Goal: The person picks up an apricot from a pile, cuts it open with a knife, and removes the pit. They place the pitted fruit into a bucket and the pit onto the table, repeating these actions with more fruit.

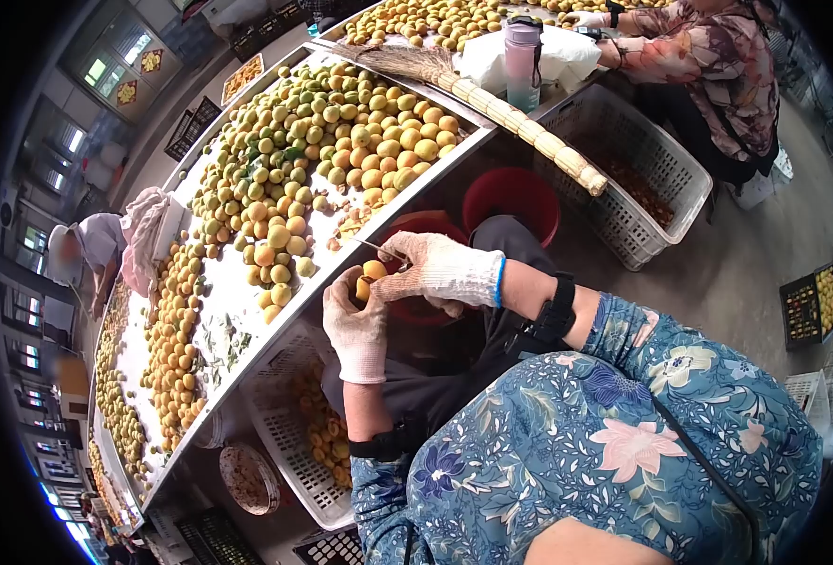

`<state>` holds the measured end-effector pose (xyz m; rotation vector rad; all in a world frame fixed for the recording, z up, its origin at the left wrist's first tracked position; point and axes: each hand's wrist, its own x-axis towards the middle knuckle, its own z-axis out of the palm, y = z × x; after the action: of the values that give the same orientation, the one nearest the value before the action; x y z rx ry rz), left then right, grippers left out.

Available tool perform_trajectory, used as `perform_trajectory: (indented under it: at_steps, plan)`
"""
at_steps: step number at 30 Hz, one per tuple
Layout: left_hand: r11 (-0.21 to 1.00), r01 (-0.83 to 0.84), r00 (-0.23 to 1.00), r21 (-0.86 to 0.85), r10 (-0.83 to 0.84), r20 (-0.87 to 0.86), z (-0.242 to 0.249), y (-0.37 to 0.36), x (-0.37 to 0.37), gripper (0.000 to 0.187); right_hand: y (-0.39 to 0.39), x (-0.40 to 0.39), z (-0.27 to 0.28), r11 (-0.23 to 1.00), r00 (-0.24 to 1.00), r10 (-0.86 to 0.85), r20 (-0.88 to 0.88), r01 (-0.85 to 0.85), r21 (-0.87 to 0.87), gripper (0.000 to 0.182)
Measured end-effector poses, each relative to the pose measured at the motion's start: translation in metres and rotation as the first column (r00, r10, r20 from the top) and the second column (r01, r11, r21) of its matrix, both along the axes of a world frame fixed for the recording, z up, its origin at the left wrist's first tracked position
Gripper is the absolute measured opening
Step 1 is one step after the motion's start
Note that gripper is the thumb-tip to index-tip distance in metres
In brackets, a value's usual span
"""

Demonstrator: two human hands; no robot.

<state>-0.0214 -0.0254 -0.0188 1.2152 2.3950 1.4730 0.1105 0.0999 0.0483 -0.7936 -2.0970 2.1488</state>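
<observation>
Both hands wear white knitted gloves and meet above the lap. My left hand (355, 330) is wrapped round an orange apricot (372, 271), which looks split, with its pieces side by side at the fingertips. My right hand (426, 273) touches the same fruit from the right, its fingers closed round a thin metal tool (379, 249) whose tip points up and left. The handle is hidden in the glove. Just beyond the hands is the edge of a white table (341, 262) heaped with green and orange apricots (266, 235).
A straw broom (501, 111) overhangs the table edge near a bottle (523, 66). Red buckets (512, 200) stand below. White crates (614, 179) flank the legs, the left crate (294, 443) holding fruit halves. One co-worker (699, 75) sits upper right, another (101, 240) leans at left.
</observation>
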Motion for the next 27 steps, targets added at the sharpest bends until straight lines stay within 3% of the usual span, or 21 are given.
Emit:
perform_trajectory:
  at_steps: [3,5,6,10,12,14,19,21,23,25,27]
  plan:
    - [0.986,0.131,0.987,0.103,-0.12,-0.106,0.005,0.008,0.012,0.037,0.001,-0.005,-0.011,0.994,0.999,-0.036,-0.023,0.033,-0.107,0.036]
    - [0.97,0.154,0.959,0.186,-0.192,0.208,0.009,0.006,0.018,0.033,0.003,-0.007,-0.019,0.92,0.985,-0.08,-0.153,0.014,-0.391,0.029]
    - [0.956,0.173,0.913,0.236,-0.246,0.326,0.009,0.004,0.018,0.031,0.003,-0.004,-0.021,0.905,0.982,-0.11,-0.152,0.035,-0.425,0.025]
    - [0.934,0.179,0.813,0.308,-0.317,0.488,0.016,0.0,0.017,0.035,-0.001,-0.003,-0.022,0.856,0.961,-0.205,-0.187,0.083,-0.51,0.022]
    - [0.896,0.146,0.68,0.419,-0.398,0.616,0.022,0.001,0.02,0.04,-0.004,-0.005,-0.024,0.837,0.943,-0.268,-0.195,0.127,-0.532,0.021]
    - [0.884,0.143,0.64,0.445,-0.426,0.639,0.02,0.0,0.018,0.041,-0.005,-0.009,-0.027,0.793,0.914,-0.364,-0.18,0.202,-0.575,0.018]
    - [0.835,0.075,0.488,0.544,-0.507,0.711,0.017,-0.001,0.019,0.045,0.001,-0.011,-0.037,0.671,0.89,-0.433,-0.145,0.21,-0.711,0.016]
    - [0.812,0.084,0.464,0.578,-0.545,0.699,0.013,-0.001,0.015,0.047,0.003,-0.011,-0.039,0.539,0.886,-0.447,-0.126,0.155,-0.828,0.014]
    - [0.787,-0.03,0.392,0.616,-0.557,0.732,0.015,-0.002,0.013,0.048,0.004,-0.013,-0.037,0.447,0.874,-0.481,-0.072,0.174,-0.877,0.014]
    - [0.791,-0.074,0.366,0.608,-0.545,0.754,0.002,-0.002,0.001,0.046,0.003,-0.011,-0.034,0.5,0.874,-0.477,-0.097,0.179,-0.847,0.015]
    - [0.765,-0.187,0.193,0.617,-0.587,0.786,-0.014,-0.003,-0.011,0.042,-0.002,-0.008,-0.029,0.577,0.878,-0.442,-0.182,0.123,-0.807,0.016]
